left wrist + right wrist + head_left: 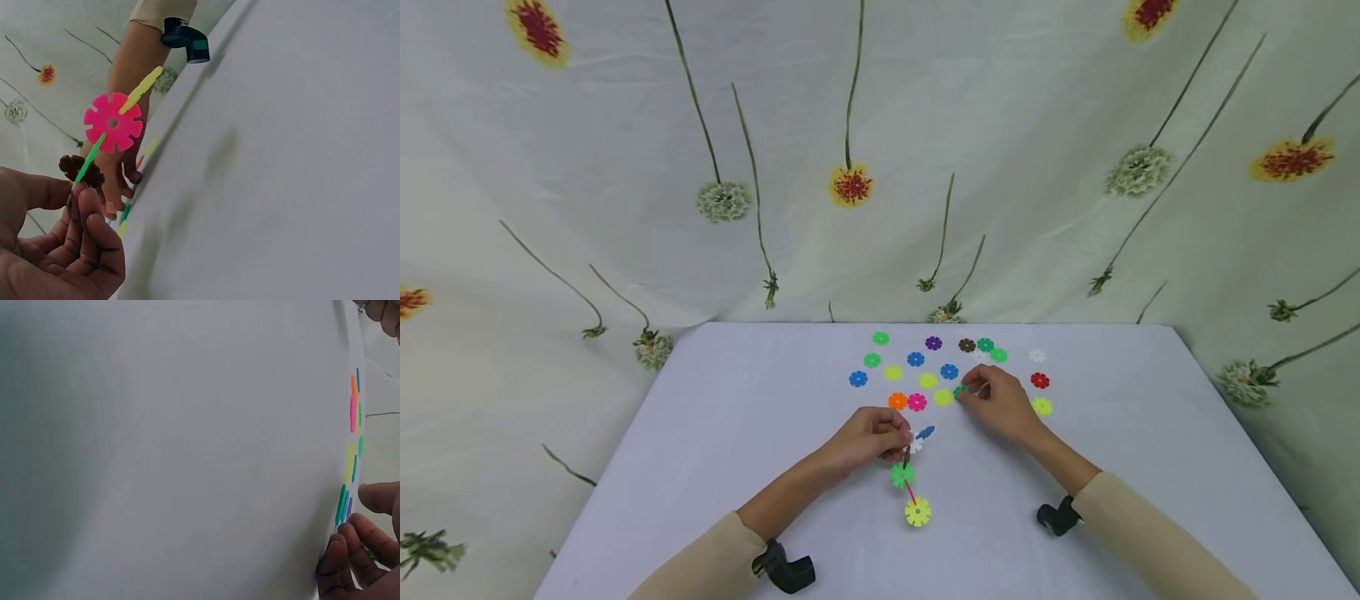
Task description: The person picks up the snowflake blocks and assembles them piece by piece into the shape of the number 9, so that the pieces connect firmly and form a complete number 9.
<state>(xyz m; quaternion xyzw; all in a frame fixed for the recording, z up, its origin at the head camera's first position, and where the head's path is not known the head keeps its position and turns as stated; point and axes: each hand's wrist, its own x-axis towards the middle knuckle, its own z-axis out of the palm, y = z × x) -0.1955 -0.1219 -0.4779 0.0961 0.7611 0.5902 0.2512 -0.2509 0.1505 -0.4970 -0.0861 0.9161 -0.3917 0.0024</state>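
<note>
Gripping a chain of slotted discs with the left hand, held above the desk and apparently pinched at the white disc. Running from there toward the near side: brown disc, light green disc, pink disc, yellow disc. Beside the white one, a tilted blue disc; probably slotted on, joint not visible.

Reaching with the right hand to the dark green disc, at the near side of the loose discs. Thumb and fingers apart, nothing visibly grasped; cannot tell whether touching.

Judged step: picking up a disc. Best to tip up one edge first, being thin and flat, then pinch by the rim with one slot left clear. If joining, line up slot to slot, crosswise, and push straight. Brace close to the joint; avoid levering on the chain's far end, likely to loosen other joints.
</note>
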